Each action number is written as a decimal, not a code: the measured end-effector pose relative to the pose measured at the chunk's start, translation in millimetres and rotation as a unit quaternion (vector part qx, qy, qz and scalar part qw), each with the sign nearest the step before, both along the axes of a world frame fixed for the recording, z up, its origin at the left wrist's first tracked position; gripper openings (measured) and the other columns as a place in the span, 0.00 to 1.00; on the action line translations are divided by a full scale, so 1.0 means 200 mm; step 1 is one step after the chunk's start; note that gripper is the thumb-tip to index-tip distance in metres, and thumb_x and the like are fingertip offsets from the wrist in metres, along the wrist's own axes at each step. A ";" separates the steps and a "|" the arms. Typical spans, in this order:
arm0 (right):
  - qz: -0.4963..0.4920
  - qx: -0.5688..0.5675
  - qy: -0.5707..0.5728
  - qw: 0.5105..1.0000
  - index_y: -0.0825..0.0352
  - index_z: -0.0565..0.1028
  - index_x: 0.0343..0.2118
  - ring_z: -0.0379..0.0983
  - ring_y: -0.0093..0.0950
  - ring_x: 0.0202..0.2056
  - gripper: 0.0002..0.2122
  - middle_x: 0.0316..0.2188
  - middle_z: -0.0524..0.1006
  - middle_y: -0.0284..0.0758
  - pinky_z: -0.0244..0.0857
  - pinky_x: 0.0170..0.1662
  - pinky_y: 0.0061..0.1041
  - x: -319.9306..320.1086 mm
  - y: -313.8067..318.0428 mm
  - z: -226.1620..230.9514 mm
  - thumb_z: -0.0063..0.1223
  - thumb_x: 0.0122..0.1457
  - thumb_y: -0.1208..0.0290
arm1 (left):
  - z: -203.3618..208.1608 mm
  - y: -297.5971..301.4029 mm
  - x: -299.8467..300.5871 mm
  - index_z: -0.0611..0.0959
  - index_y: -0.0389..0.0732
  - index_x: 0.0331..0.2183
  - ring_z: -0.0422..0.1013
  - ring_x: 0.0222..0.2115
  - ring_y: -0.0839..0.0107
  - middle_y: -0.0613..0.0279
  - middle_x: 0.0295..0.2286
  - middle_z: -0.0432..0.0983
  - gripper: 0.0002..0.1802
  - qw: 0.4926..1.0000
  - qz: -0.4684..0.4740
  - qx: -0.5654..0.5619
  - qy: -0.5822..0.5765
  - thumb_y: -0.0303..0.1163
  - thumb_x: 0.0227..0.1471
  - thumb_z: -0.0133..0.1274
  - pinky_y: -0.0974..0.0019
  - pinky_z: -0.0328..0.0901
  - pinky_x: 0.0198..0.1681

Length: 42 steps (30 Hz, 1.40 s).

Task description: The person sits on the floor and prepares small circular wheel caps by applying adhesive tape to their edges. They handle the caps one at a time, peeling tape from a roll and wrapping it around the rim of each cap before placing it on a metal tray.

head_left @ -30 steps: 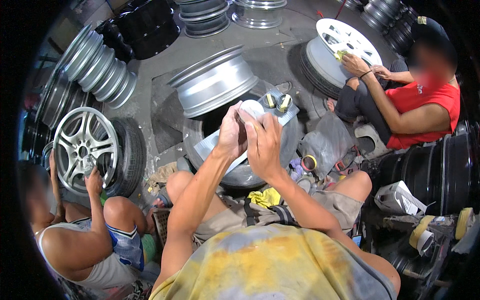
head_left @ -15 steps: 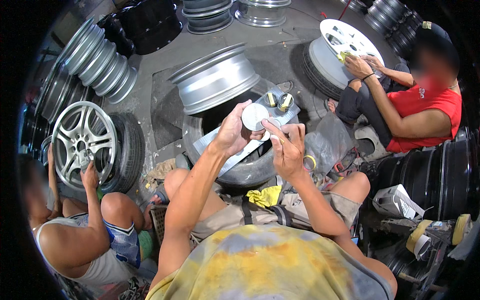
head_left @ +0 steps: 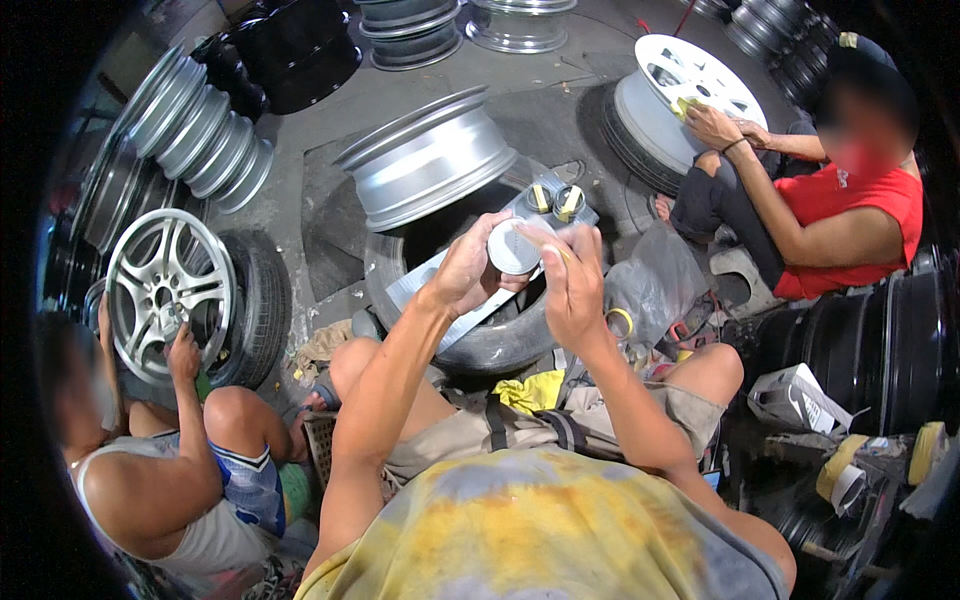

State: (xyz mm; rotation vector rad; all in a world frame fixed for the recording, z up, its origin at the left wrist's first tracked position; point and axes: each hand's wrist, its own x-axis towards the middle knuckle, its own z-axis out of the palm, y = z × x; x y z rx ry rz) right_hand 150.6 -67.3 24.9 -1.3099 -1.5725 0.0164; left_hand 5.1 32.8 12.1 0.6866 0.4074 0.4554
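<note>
A round, pale silver cap, like a wheel centre cap (head_left: 511,252), is held by its edge in my left hand (head_left: 462,272), face up. My right hand (head_left: 577,297) is closed, with its fingertips against the cap's right side. Motion smears those fingertips, so what they pinch cannot be made out. Below my hands lies a tyre (head_left: 497,352) with a light grey board (head_left: 428,283) across it. Two dark round caps with yellow strips, one (head_left: 540,198) beside the other (head_left: 569,204), sit on the board's far end.
A silver wheel rim (head_left: 435,165) rests at the tyre's far side. At right, a co-worker in red (head_left: 845,235) handles a white wheel (head_left: 655,115); at left another person (head_left: 170,485) holds a spoked wheel (head_left: 150,255). A plastic bag (head_left: 655,280) lies right of the tyre.
My right fingers have moved up and across the cap's face and are now blurred. The cap in my left hand has shifted slightly down.
</note>
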 end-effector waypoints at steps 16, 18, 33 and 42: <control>-0.084 -0.007 -0.061 0.995 0.65 0.82 0.52 0.62 0.33 0.36 0.15 0.31 0.70 0.36 0.59 0.44 0.33 -0.05 0.15 -0.10 0.50 0.67 0.71 | -0.10 0.02 0.04 0.81 0.42 0.40 0.76 0.34 0.68 0.62 0.34 0.81 0.23 0.987 0.077 -0.074 -0.118 0.47 0.70 0.36 0.61 0.73 0.43; -0.057 -0.019 -0.100 0.993 0.64 0.82 0.52 0.63 0.34 0.36 0.15 0.31 0.69 0.36 0.58 0.44 0.34 -0.09 0.12 -0.06 0.51 0.66 0.69 | 0.00 -0.04 0.09 0.81 0.42 0.41 0.76 0.35 0.69 0.63 0.34 0.81 0.23 0.979 0.179 -0.097 -0.017 0.47 0.70 0.36 0.62 0.73 0.44; -0.105 -0.108 -0.031 0.988 0.67 0.82 0.48 0.65 0.35 0.37 0.14 0.32 0.68 0.39 0.61 0.44 0.36 0.26 -0.04 -0.31 0.46 0.70 0.69 | -0.26 0.19 -0.04 0.78 0.37 0.44 0.73 0.31 0.69 0.57 0.34 0.78 0.28 0.992 0.105 -0.029 -0.070 0.53 0.70 0.36 0.67 0.65 0.28; -0.126 -0.156 -0.029 0.979 0.71 0.83 0.43 0.73 0.36 0.36 0.09 0.36 0.73 0.42 0.67 0.42 0.34 0.70 -0.26 -0.22 0.58 0.63 0.74 | -0.71 0.30 -0.06 0.84 0.32 0.28 0.77 0.20 0.66 0.52 0.23 0.83 0.22 0.731 -0.081 0.484 0.473 0.44 0.50 0.69 0.62 0.72 0.27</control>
